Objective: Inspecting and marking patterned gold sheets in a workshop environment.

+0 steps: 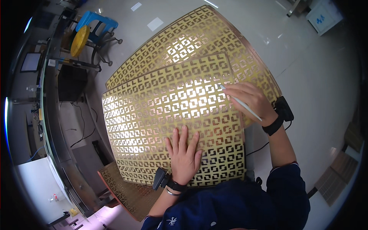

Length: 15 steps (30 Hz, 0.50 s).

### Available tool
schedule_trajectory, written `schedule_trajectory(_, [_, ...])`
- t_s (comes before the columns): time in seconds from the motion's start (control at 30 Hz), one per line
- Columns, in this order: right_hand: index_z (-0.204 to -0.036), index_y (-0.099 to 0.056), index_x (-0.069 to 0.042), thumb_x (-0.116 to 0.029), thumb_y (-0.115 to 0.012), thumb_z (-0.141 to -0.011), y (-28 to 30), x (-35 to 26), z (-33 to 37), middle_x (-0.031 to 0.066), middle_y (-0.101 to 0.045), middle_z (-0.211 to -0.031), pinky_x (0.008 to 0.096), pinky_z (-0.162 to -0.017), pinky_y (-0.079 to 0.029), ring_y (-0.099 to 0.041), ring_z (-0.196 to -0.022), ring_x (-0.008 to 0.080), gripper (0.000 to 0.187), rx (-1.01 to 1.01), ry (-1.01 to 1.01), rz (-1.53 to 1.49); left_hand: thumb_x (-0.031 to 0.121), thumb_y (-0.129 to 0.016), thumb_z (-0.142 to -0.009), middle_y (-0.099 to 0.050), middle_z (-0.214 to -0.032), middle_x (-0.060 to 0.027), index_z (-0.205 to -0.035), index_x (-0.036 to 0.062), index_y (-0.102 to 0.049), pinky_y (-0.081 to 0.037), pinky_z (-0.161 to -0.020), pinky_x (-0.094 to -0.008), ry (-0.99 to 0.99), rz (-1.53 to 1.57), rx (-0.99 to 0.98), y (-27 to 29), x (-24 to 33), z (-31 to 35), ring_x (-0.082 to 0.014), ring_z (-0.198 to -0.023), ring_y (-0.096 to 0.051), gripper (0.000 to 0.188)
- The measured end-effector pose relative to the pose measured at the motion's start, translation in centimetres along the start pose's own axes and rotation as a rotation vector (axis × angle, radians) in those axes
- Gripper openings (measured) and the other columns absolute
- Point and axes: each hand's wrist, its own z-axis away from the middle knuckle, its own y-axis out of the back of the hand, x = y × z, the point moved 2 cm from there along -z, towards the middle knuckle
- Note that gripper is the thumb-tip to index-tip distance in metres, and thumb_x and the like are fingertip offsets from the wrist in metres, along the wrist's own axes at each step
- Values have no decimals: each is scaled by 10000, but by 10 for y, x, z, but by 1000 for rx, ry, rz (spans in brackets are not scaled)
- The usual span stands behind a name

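A large yellowish circuit panel (pixel 161 73) covered in shiny L-shaped metal pads lies in front of me, its middle bright with reflections. My left hand (pixel 184 155) rests flat on its near part, fingers spread and nothing in them. Toward the panel's right edge, my right hand (pixel 249 97) is closed around a slim white pen-like tool (pixel 247 107). The tool's tip is at or just above the pads; whether it touches them I cannot tell. Beneath and beyond lies a second panel (pixel 214 23) with the same pattern, partly covered by the upper one.
Another patterned panel (pixel 126 188) sits lower at the near left. A long dark workbench (pixel 57 126) runs along the left side. Farther off stand a blue plastic stool (pixel 97 21) and a wheeled stool with a yellow seat (pixel 79 41). A white box (pixel 324 17) is at the far right.
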Motion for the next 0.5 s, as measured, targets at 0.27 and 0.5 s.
schedule_trajectory(0.27, [-1037,-630,-33,-23,-637,-763,2,0,-1,85,-639,-1069,350,-846,-471,-597,-964,239,274,-16,-47,-45,213,-552,-822,-293,-1441,-168,-1311,124,-461,-59,-1091,-548,-5,-1,16,-1,-1,1,-388,-1351,-192,505])
schedule_trajectory(0.5, [-1050,-637,-34,-30,-626,-784,0,1,-1,89,-648,-1049,347,-846,-477,-601,-961,241,267,-10,-119,-64,194,-568,-807,-303,-1434,-166,-1307,125,-464,-64,-1088,-554,-8,11,23,-1,-1,0,-387,-1350,-193,515])
